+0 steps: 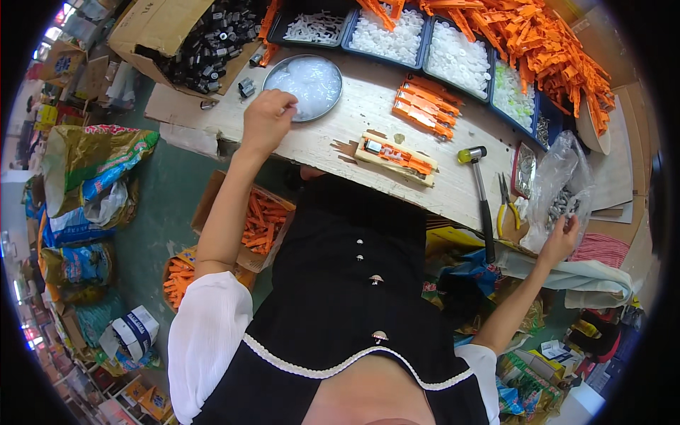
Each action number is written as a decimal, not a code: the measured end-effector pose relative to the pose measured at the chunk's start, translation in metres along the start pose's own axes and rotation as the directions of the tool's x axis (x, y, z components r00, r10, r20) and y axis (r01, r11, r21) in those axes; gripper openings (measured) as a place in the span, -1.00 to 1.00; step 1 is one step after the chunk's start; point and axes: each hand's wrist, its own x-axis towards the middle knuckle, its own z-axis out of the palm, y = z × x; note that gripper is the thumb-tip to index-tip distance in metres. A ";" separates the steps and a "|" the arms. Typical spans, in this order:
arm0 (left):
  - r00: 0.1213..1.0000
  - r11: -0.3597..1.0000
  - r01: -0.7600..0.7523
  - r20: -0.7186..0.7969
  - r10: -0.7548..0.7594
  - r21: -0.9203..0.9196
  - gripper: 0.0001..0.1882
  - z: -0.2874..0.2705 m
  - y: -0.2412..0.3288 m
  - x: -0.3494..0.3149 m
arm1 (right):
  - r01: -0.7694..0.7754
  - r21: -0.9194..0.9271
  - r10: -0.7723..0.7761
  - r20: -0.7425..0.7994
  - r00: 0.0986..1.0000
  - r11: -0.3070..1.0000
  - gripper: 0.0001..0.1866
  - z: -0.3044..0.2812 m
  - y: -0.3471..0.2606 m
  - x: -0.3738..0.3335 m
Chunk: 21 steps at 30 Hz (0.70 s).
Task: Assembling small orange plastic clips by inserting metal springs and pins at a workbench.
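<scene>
- Your right hand (558, 244), at the near right, has its thumb and fingertips drawn close together; whether they pinch anything, I cannot tell.
- The clear bag (552, 170) looks thin, soft and light, likely to slide or crumple; its loose rim seems the easiest hold. The small grey metal pieces (563, 201) in it look hard and smooth, best taken singly by fingertips.
- That bag sits at the table's right, with the metal pieces just beyond your right fingertips.
- Left of the bag lie the pliers (501, 221), then the hammer (482, 191).
- Farther left, an orange part (419, 164) rests in a wooden block (406, 176), well apart from both hands.
- Your left hand (266, 122) is farther off, fingers curled; I cannot tell if they grip something.
- The round dish (341, 88) is just beside those fingers, at the far left. It looks stiff and shallow, so its rim should suit a hold; the glossy, whitish stuff (309, 79) inside is probably soft and slippery.
- Trays (424, 58) of small white pieces stand at the far side.
</scene>
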 end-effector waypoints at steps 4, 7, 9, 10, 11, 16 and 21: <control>0.926 0.750 0.360 0.112 -0.362 -0.555 -0.83 -0.008 0.011 0.002 | -0.096 0.621 0.022 0.125 0.992 0.778 -0.81 0.003 -0.046 -0.025; 0.884 0.425 0.418 0.252 -0.394 -0.803 -0.82 -0.006 0.034 0.005 | -0.098 0.604 -0.185 0.388 0.903 0.791 -0.82 0.019 -0.119 -0.060; 0.902 0.258 0.387 0.304 -0.308 -0.885 -0.83 0.000 0.047 0.005 | -0.003 0.733 -0.429 0.402 0.809 0.681 -0.79 0.031 -0.167 -0.080; 0.902 0.252 0.389 0.312 -0.297 -0.886 -0.83 0.003 0.053 0.004 | -0.159 0.805 -0.437 0.463 0.772 0.572 -0.78 0.035 -0.188 -0.092; 0.905 0.218 0.388 0.326 -0.273 -0.895 -0.83 0.007 0.060 0.003 | -0.230 0.847 -0.484 0.473 0.736 0.478 -0.77 0.038 -0.206 -0.100; 0.890 0.110 0.436 0.410 -0.198 -0.893 -0.84 0.018 0.090 0.002 | -0.289 0.921 -0.596 0.389 0.703 0.261 -0.77 0.053 -0.247 -0.119; 0.865 0.057 0.485 0.469 -0.177 -0.873 -0.85 0.022 0.099 0.002 | -0.264 0.922 -0.572 0.382 0.726 0.282 -0.79 0.060 -0.246 -0.126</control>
